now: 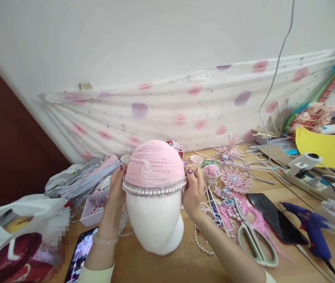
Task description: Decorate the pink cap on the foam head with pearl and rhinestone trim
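A pink fuzzy cap [155, 167], built up in rows that look like pipe cleaners, sits on a white mannequin head [154, 224]. Along its lower edge runs a band of pearls and silver trim [155, 191]. My left hand [117, 186] grips the left side of the cap at the band, thumb on the outside. On the opposite side my right hand [193, 192] pinches the cap's edge in the same way. The fingertips behind the rim are partly hidden. The head leans slightly, its base showing at the lower right.
Scissors [257, 239], a blue glue gun [308, 228], a dark phone [276, 218], pearl strings [198, 236] and a pink beaded flower [236, 179] lie on the right. Leftward are a lit phone [81, 251], a bead box [89, 214], pipe cleaners [92, 177] and a plastic bag [46, 212].
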Action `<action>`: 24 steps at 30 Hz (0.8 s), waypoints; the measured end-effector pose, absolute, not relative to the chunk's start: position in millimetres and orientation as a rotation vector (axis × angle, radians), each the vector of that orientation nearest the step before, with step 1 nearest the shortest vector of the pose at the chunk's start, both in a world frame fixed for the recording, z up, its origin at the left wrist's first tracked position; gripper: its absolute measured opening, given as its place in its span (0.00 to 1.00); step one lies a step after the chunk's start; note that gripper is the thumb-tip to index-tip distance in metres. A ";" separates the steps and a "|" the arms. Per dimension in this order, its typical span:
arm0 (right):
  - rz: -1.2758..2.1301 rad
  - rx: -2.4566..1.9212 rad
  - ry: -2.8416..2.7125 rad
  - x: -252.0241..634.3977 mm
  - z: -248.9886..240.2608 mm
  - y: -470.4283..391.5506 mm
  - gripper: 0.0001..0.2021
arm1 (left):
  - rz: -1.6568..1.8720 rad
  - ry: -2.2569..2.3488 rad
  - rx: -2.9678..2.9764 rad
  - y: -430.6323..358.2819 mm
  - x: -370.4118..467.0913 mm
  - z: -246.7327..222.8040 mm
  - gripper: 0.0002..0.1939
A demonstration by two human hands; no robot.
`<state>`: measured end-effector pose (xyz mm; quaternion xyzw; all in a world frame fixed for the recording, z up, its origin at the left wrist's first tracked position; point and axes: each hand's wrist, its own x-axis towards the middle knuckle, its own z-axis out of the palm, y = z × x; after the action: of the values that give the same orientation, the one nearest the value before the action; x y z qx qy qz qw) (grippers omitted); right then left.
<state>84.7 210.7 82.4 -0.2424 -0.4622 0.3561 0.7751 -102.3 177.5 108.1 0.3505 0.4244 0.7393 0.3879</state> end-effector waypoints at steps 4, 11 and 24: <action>0.806 -0.525 -1.010 89.1 92.3 215.2 0.14 | 1.990 1.130 0.962 180.1 -118.4 114.2 0.22; 0.906 -0.550 -1.266 124.2 119.6 226.8 0.16 | 2.175 1.324 1.304 129.8 -134.4 147.9 0.13; 0.723 -0.201 -1.932 162.0 139.4 218.2 0.09 | 0.906 1.699 2.265 122.8 -61.7 272.0 0.31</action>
<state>162.0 218.2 139.4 -0.0833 -0.8022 0.3001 0.5094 -61.7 122.8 272.0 0.7592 0.5696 0.3036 0.0843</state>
